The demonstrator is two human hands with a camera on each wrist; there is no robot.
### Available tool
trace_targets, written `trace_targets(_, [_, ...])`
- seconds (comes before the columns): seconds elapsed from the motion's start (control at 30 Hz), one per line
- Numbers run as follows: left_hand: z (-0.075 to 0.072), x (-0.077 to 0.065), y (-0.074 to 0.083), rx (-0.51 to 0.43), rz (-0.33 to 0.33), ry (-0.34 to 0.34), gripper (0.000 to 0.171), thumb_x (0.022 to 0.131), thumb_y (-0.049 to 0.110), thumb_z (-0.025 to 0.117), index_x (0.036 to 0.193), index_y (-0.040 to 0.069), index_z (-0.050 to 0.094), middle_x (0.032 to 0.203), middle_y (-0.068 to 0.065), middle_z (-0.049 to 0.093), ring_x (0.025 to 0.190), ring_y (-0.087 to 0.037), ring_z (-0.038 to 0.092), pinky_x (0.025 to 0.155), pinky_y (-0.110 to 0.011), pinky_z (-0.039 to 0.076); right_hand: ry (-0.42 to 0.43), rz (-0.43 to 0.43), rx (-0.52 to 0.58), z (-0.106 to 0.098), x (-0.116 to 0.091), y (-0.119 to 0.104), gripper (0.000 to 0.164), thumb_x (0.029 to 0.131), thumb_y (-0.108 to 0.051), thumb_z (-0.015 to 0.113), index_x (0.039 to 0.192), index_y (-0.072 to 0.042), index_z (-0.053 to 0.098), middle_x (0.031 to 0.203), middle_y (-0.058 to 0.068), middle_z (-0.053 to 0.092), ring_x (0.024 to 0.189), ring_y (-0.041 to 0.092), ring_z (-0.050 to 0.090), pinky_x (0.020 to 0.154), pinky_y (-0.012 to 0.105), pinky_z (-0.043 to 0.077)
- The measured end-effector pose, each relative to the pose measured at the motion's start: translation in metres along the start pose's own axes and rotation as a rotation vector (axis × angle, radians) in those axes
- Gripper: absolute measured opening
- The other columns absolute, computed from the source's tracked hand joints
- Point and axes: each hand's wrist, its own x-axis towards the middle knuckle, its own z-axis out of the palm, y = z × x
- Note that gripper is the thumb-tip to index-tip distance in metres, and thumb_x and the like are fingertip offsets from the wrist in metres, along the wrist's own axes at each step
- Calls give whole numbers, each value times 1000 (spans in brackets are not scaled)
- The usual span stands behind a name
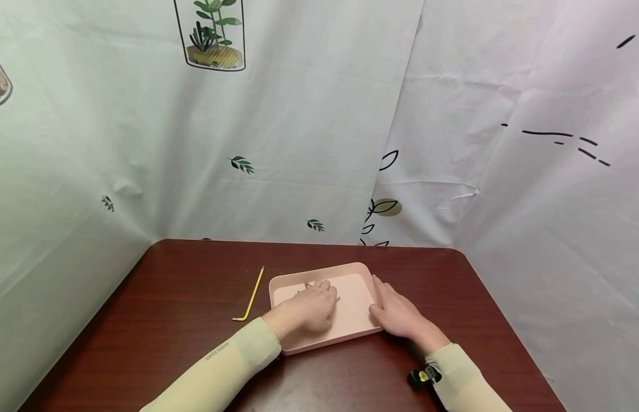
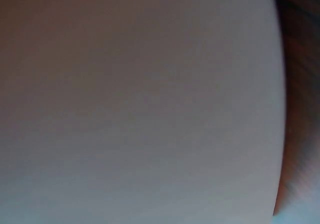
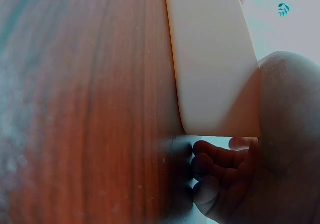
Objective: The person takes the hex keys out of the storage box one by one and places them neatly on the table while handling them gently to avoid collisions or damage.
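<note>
Lying with long axis crosswise: pink tray (image 1: 356, 306), right end angled away.

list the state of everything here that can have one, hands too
pink tray: open-topped, upright, flat on the table
yellow rod: bent near one end, lying loose, apart from the tray
thin tan pieces: in the tray, partly covered
left hand: over the tan pieces, fingers curled; grip hidden
right hand: holding the tray's right side
wall cloth: hanging, creased
</note>
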Motion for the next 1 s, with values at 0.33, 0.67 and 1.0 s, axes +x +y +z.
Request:
trace_targets(0.33, [6, 0, 1, 26, 5, 0, 24, 104, 13, 62, 124, 0, 64, 107, -9, 57, 101, -22, 55, 99, -38, 53, 3, -2, -3, 1, 0, 0, 77, 102, -17, 58, 171, 6, 32, 170, 31, 42, 155, 47, 45, 121, 62, 41])
trace_targets(0.67, [6, 0, 3, 22, -21, -1, 25, 99, 8, 68, 121, 0, 63, 106, -10, 57, 97, -23, 56, 92, -39, 57, 1, -5, -2, 1, 1, 1, 78, 102, -17, 58, 171, 6, 31, 170, 30, 42, 156, 47, 44, 122, 62, 40])
trace_targets(1.0, [8, 1, 1, 7, -34, -1, 31, 92, 3, 72, 121, -1, 64, 103, -9, 57, 92, -21, 57, 88, -38, 59, -5, -4, 2, -1, 0, 0, 78, 103, -17, 56, 171, 7, 29, 172, 31, 39, 158, 48, 40, 124, 62, 38])
